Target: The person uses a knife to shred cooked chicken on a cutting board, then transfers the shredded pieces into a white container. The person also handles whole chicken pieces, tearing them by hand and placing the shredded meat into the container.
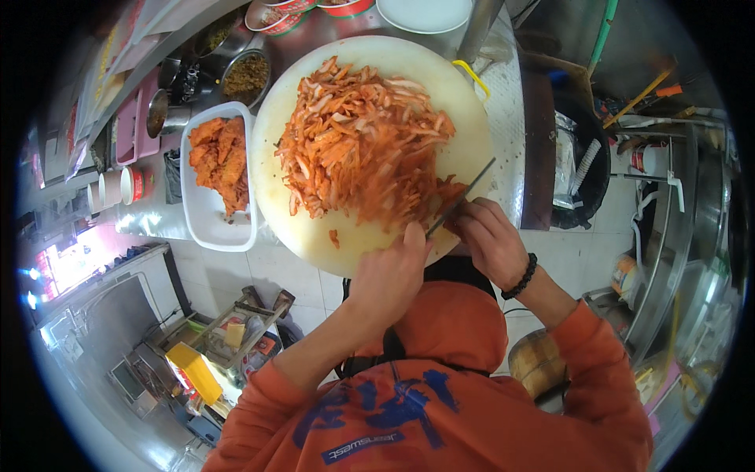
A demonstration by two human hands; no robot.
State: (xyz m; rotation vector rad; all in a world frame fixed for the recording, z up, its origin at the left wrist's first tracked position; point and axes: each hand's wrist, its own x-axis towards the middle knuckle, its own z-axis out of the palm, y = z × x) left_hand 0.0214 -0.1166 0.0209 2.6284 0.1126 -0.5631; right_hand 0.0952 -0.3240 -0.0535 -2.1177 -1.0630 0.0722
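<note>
A round, pale cutting board [307, 248] bears a wide heap of orange-red sliced meat [360, 135], blurred in its lower middle. My left hand [392, 268] is closed around the handle of a knife [472, 184] at the board's near edge; the blade slants up and to the right. Just right of the blade, the curled fingers of my right hand [489, 236] hold a piece of the reddish meat, mostly hidden beneath them. One small scrap [334, 238] lies apart from the heap. A white plastic tub [252, 177] left of the board contains larger orange-red meat pieces [219, 159].
Metal bowls of seasonings [246, 74], a pink tray [141, 127] and paper cups [133, 185] are at the left. Red-rimmed bowls [277, 20] and a white plate [423, 13] stand beyond the board. A black-lined bin [581, 206] is at the right, past the metal counter's edge [514, 177].
</note>
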